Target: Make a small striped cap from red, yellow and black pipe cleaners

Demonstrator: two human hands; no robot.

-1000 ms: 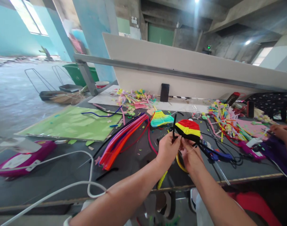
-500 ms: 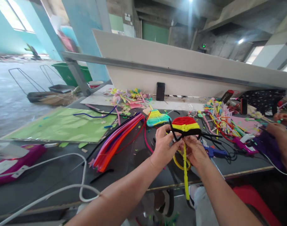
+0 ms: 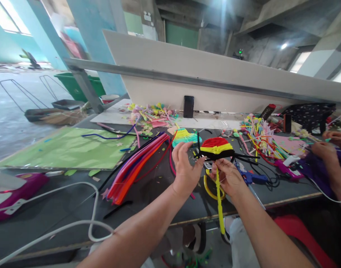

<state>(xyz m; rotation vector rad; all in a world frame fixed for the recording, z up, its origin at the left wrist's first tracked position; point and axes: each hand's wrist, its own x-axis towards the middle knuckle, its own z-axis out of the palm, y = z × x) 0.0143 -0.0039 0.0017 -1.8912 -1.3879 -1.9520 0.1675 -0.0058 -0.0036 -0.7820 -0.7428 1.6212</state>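
A pipe-cleaner piece with red, yellow and black bands is held up over the table's front part. Loose black ends stick out at both its sides, and a yellow stem hangs below past the table edge. My right hand pinches the piece where the stem meets the black band. Beside its left end, my left hand has its fingers spread, with the thumb close to the black strands; whether it touches them I cannot tell. Behind my left fingers lies a yellow and turquoise pipe-cleaner piece. Yellow-handled scissors rest under my hands.
Left of my hands lies a bundle of pink, purple and orange pipe cleaners. A blue glue gun is at the right. A phone leans against the white board. A white cable crosses the left. Another person's hands work at far right.
My left hand has let go of the black strand and opened, its fingers moving left from the piece. My right hand keeps its pinch. The view has shifted slightly.
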